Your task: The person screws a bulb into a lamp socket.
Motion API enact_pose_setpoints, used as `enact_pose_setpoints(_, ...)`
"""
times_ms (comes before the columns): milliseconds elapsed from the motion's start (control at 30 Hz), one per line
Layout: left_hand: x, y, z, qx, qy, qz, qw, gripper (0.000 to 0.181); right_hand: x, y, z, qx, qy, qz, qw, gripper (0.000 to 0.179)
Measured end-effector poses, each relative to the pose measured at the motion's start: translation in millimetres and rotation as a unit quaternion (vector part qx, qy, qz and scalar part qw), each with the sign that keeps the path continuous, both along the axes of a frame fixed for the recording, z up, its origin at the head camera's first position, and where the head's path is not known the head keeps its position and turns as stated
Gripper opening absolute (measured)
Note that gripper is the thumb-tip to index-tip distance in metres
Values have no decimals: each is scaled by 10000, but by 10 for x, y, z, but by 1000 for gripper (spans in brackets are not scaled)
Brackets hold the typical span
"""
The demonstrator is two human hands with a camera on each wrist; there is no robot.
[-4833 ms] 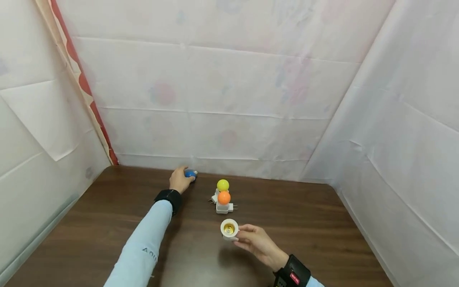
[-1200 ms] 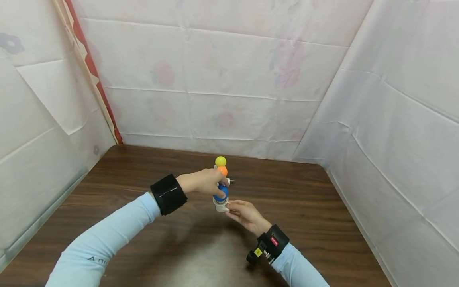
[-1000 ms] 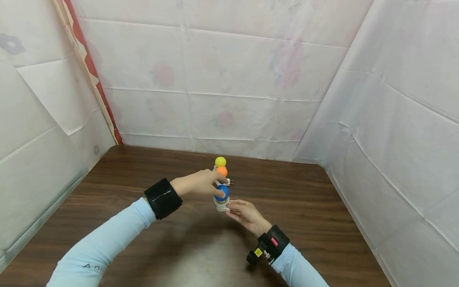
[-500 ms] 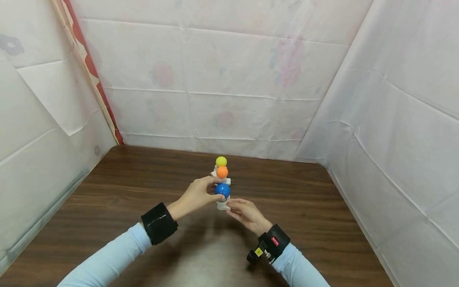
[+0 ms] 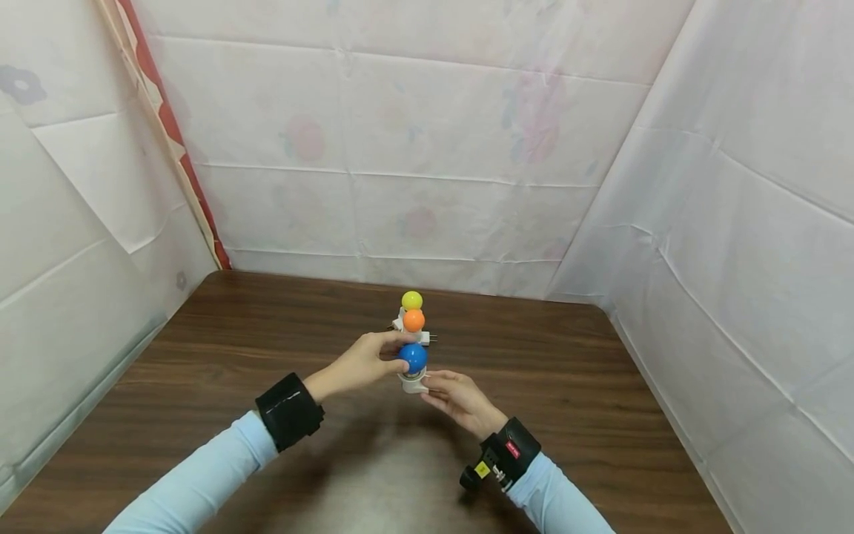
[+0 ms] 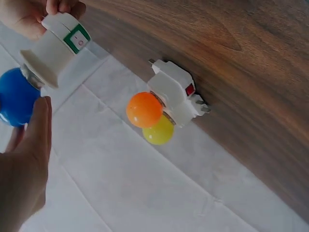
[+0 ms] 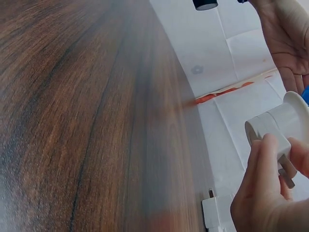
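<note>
1. Left hand (image 5: 363, 361) first: its thumb and fingers (image 5: 398, 366) have the blue bulb (image 5: 414, 357) pinched from the sides.
2. Right hand (image 5: 467, 403) has its fingers gripping the white socket (image 5: 414, 383) by its lower part. The blue bulb sits right at the socket's mouth, with a bit of metal cap showing between them.
3. Just beyond the hands are an orange bulb (image 5: 414, 320) and a yellow bulb (image 5: 411, 300), one behind the other, both fitted in white plug-in holders (image 6: 171, 84) on the bench (image 5: 567, 386).
4. The bench is dark brown wood grain, kinda shiny at the near edge. White sheeting (image 5: 414, 133) with fold creases and faint pink and blue prints walls it in at the back and both sides, and a red-and-cream strip (image 5: 167, 126) runs down the back left corner.
5. Light blue sleeves (image 5: 200, 467), black wristbands (image 5: 289, 411) on both wrists.
6. Left wrist cam only: a white rocker switch (image 6: 79, 39) in a green frame on the held socket, plus a red switch (image 6: 189, 89) on one of the holders.
7. Right wrist cam gives you the held socket's metal prong (image 7: 286, 178), but just a sliver of the blue bulb at the frame edge.
</note>
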State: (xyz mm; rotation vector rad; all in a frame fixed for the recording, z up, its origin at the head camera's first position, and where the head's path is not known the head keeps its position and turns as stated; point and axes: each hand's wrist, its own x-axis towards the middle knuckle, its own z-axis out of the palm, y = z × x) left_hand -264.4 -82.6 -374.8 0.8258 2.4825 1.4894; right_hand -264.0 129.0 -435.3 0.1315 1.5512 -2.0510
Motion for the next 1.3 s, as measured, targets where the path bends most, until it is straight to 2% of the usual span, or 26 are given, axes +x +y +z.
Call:
enact_pose_setpoints(200,-30,-29,-14,-48,-99,-107,9999,48,14,-15,1,23,7,18,10000,47)
enact_pose_setpoints(333,-29,-12,-14,119,-117,-11,9999,49,6,-23,-13,43,19,-32,10000,47)
enact_pose_setpoints(433,8,45,7,92,-12,287,9995,51,0,-27,-27,46,39,-63,10000,46)
enact_pose_setpoints(533,57,128,18,-251,273,778,9963,52,-1,-27,-46,55,58,-98,9999,46)
enact_pose_setpoints(633,91,189,21,-583,505,1196,9898,48,1,-32,-49,64,42,-144,9999,45)
enact_pose_setpoints(733,98,203,16,-633,566,1329,9875,46,6,-41,-41,60,15,-161,9999,44)
enact_pose_setpoints(900,79,173,-7,-518,445,1228,9901,45,10,-45,-35,58,0,-126,9999,44)
enact_pose_setpoints(1133,3,84,-31,-82,110,514,9986,43,7,-39,-46,26,-38,-95,9999,43)
enact_pose_setpoints(1300,-50,44,-55,-104,-169,189,9996,42,17,-31,-54,51,-112,-125,9998,43)
